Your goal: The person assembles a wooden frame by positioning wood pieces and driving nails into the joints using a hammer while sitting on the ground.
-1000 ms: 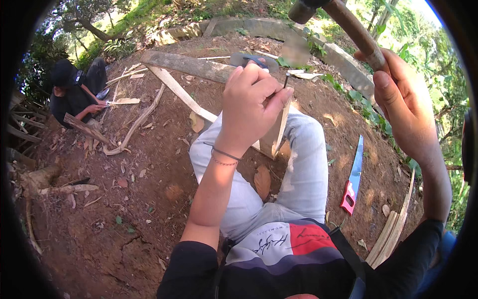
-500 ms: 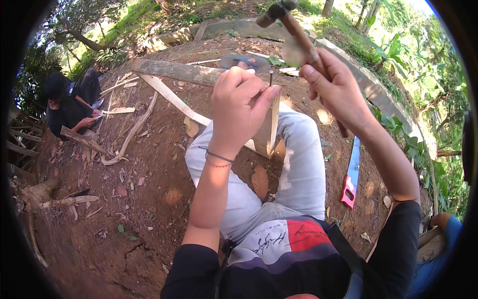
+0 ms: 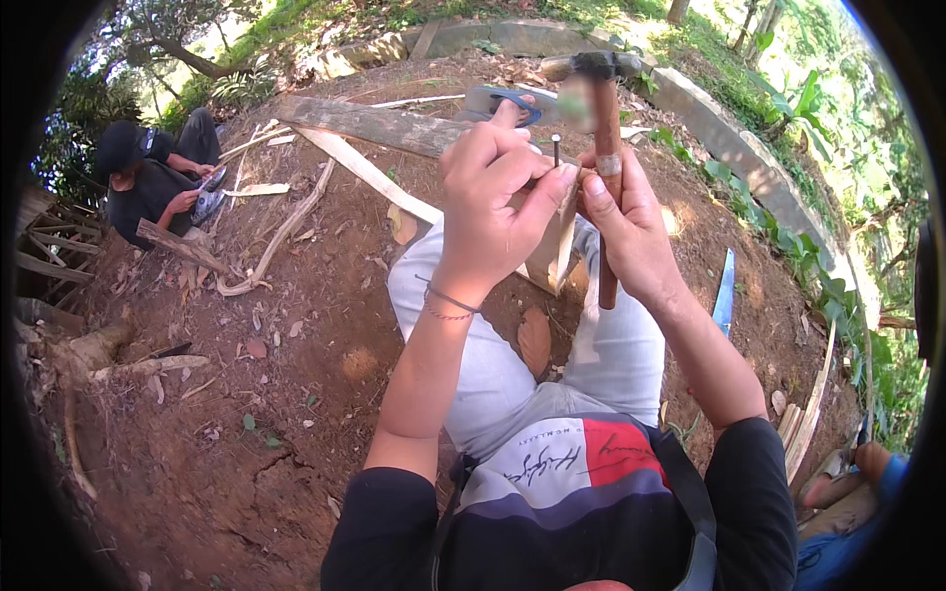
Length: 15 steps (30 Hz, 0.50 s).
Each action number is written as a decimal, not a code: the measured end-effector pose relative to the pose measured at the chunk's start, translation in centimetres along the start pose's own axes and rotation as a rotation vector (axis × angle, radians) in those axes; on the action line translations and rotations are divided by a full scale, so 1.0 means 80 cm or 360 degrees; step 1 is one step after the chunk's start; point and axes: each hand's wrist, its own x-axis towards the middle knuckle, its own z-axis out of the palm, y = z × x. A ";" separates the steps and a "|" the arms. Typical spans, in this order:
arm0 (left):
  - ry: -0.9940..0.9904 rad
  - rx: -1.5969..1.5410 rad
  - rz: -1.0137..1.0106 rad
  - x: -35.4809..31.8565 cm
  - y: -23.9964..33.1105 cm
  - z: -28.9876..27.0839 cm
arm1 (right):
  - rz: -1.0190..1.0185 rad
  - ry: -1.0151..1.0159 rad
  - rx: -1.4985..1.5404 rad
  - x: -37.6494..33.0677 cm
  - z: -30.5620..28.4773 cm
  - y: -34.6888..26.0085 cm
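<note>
We counted one hammer [image 3: 603,148], gripped by one right hand [image 3: 631,231], and one nail [image 3: 556,148], pinched by one left hand [image 3: 498,212]. We saw one saw [image 3: 724,293] on the dirt, one long plank [image 3: 370,123], one blue sandal [image 3: 507,100], and one other person [image 3: 148,182] crouching at the left.

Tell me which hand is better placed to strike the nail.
Right. The right hand grips the hammer with its head raised just beside the nail, while the left hand is busy pinching the nail upright.
</note>
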 end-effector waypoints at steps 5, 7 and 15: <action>0.0024 -0.0052 0.0039 -0.009 -0.001 -0.008 | -0.0060 0.0030 -0.0122 -0.014 0.018 -0.003; 0.0027 -0.0042 0.0044 -0.010 0.001 -0.010 | -0.0010 0.0025 -0.0121 -0.017 0.020 -0.004; 0.0020 0.0041 0.0020 -0.006 0.006 -0.011 | -0.0061 0.0040 -0.0585 -0.006 -0.021 -0.096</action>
